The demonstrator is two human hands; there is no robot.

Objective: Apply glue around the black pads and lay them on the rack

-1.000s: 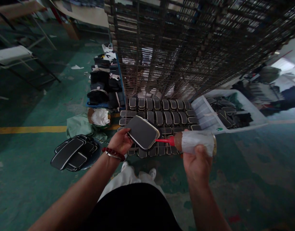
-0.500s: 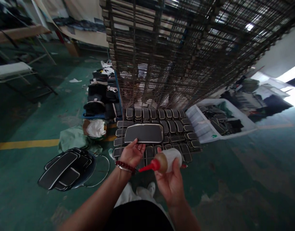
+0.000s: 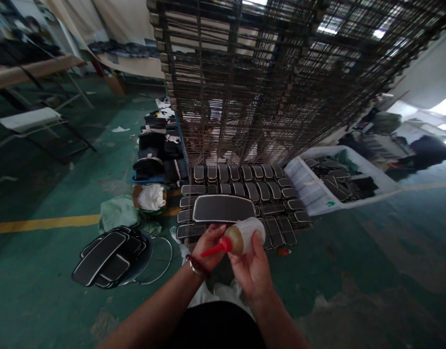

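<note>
My left hand point(image 3: 209, 246), with a dark red bead bracelet at its wrist, is closed on the near edge of a long black panel point(image 3: 223, 208) with pale edging and rounded corners. The panel is held above rows of smaller black panels point(image 3: 277, 231) lying on a wire rack. In my right hand point(image 3: 252, 267) lies a squeeze bottle point(image 3: 249, 233) on its side, its red nozzle pointing left, in front of my left palm. White wrapping covers the bottle's body, and amber shows near the cap. The bottle hides part of my left fingers.
A tall stack of wire racks point(image 3: 223, 72) rises ahead. Left of me, a round stool point(image 3: 145, 264) bears several black panels. A white bin point(image 3: 306, 186) with dark pieces stands to the right. Beside the racks sit a green sack point(image 3: 116, 211) and dark bundles point(image 3: 150, 145).
My right hand has brought the bottle left and up, closer to my left hand. The panel has tilted slightly, and the whole view has shifted a little.
</note>
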